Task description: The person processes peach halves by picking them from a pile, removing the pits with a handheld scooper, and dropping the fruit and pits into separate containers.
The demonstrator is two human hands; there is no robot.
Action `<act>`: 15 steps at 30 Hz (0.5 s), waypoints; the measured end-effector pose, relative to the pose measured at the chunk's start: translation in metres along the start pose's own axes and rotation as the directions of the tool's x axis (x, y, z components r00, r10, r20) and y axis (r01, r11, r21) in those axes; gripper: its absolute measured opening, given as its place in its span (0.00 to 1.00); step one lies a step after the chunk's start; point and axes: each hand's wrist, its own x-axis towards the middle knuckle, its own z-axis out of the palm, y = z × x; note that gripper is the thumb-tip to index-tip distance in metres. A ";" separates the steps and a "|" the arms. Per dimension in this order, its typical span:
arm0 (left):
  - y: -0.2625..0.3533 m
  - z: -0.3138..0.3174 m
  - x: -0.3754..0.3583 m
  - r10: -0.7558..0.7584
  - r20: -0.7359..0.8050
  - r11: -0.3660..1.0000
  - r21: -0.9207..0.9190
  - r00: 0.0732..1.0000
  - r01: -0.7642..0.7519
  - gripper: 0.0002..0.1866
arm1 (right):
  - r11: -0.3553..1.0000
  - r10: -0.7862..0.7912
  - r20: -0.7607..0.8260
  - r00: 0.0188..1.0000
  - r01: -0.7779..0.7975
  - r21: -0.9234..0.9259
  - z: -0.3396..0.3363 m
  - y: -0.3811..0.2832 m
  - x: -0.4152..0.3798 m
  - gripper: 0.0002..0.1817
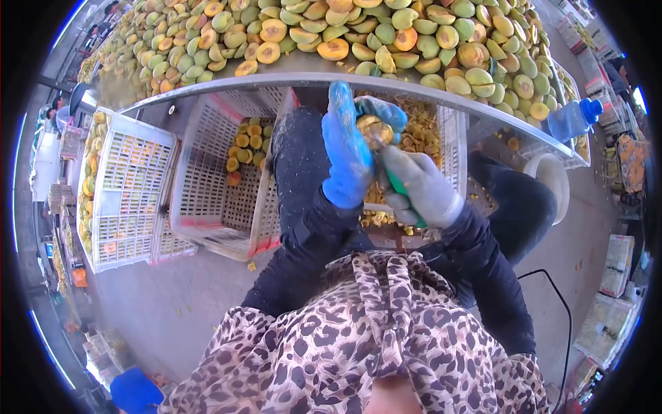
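My left hand (347,148), in a blue glove, is wrapped around a peach half (375,131) with its cut side toward me. The thumb side stretches up straight while the other fingers curl behind the fruit. My right hand (422,185), in a grey glove, grips a green-handled tool (398,183). Its working end meets the peach half, and blur and fingers hide the tip's shape. Both hands are above a crate of yellowish fruit scraps (422,127), between my knees.
Cut peaches (303,27) are heaped on a metal-edged table (276,79). At left stands a white crate (196,172) partly filled with peach halves (248,145), beside a fuller crate (131,193). A bottle (569,123) and a white bucket (555,183) are at right. A black cable (567,310) trails nearby.
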 end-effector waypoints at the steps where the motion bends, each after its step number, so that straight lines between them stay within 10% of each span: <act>1: 0.004 -0.001 0.001 0.004 -0.006 1.000 -0.003 1.000 -0.004 0.33 | 0.973 0.119 0.125 0.985 -0.141 0.182 -0.004 -0.002 -0.002 0.26; 3: 0.016 -0.005 0.005 -0.062 0.367 0.946 0.319 0.928 -0.063 0.33 | 0.976 0.108 0.143 0.984 -0.132 0.171 -0.010 -0.001 0.000 0.27; 5: 0.017 -0.003 0.008 -0.147 0.392 0.890 0.453 0.908 -0.051 0.32 | 0.951 0.137 0.081 0.987 -0.109 -0.289 -0.018 -0.008 0.000 0.27; 7: 0.013 0.000 0.009 -0.057 0.405 0.866 0.475 0.913 -0.157 0.32 | 0.976 0.190 0.127 0.973 -0.174 -0.130 -0.023 -0.014 0.000 0.27; 11: -0.012 0.007 0.004 -0.189 -0.073 0.982 -0.003 0.979 0.189 0.25 | 0.981 0.165 0.181 0.970 -0.181 0.075 -0.034 -0.002 0.004 0.28; 15: -0.016 0.001 0.010 -0.384 -0.131 0.921 -0.128 0.914 0.368 0.19 | 0.993 0.109 0.142 0.984 -0.101 -0.062 -0.038 0.015 0.011 0.25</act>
